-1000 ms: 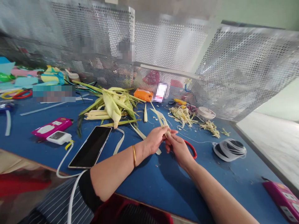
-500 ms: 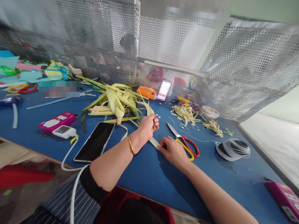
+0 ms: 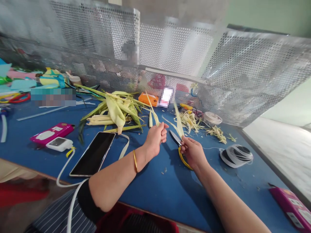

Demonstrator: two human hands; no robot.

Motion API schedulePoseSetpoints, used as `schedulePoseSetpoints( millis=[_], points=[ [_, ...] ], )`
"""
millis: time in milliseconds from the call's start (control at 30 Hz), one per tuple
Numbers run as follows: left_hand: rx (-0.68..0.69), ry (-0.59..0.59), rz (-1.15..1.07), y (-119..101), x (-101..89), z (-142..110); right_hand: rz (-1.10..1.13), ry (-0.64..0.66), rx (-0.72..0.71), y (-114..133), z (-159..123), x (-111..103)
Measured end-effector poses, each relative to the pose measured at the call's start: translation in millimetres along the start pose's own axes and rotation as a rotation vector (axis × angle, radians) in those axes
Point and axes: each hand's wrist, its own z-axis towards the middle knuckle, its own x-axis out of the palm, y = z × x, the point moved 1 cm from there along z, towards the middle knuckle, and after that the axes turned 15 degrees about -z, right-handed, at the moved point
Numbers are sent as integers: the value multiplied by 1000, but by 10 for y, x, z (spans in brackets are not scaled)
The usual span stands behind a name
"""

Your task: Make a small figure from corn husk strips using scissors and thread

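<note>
My left hand [image 3: 156, 138] is closed around the lower ends of pale green corn husk strips [image 3: 155, 117], which point up and away from me. To its right, my right hand [image 3: 193, 151] pinches the base of another corn husk strip [image 3: 178, 120] that stands up with a thin split end leaning left. Scissors [image 3: 185, 160] lie beneath my right hand; one blade and the yellow handle show, while the hand hides the rest. Beyond my left hand is a heap of corn husks [image 3: 116, 111] with a bundle of pale stalks.
A phone [image 3: 93, 153], white cable and magenta device [image 3: 52, 133] lie left. Husk scraps [image 3: 190, 120], a tape roll [image 3: 212, 118] and a string spool [image 3: 236, 156] sit right. An orange packet [image 3: 148, 99] stands before the perforated metal screen [image 3: 175, 45].
My right hand has risen from the table and now holds a husk strip upright, partly over the scissors. My hands are farther apart. The view has shifted slightly.
</note>
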Motion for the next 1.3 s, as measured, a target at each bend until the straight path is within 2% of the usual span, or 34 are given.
schedulePoseSetpoints(
  millis=[67,100,200,267,500,700,1000,1067,1167,1200,1233,1300],
  points=[
    [-83,-82,75,116,-20,-13,46,16,-18,-11,-16,31],
    [-150,-76,80,172,-22,-18,53,26,-33,-26,-26,52],
    [-282,40,9,285,-11,-27,15,46,-80,-87,-61,116],
    [-315,104,-31,314,-11,-26,-33,53,-95,-115,-83,146],
    [-329,158,-20,324,-68,7,-85,131,-70,-100,-105,156],
    [-312,110,-56,297,-36,9,-166,104,-99,-90,-114,159],
    [-320,131,-49,272,-31,-18,-326,121,-147,-105,-125,181],
    [-306,97,-42,267,-22,-13,-449,132,-212,-79,-134,169],
    [-235,-8,-62,250,-10,4,-676,-62,-459,88,-231,81],
    [-224,-44,-65,243,-8,9,-688,-157,-560,172,-290,30],
    [-225,-73,-65,237,-8,11,-638,-190,-647,259,-358,-26],
    [-264,-86,-52,227,-9,8,-438,-96,-737,413,-492,-145]
  ],
)
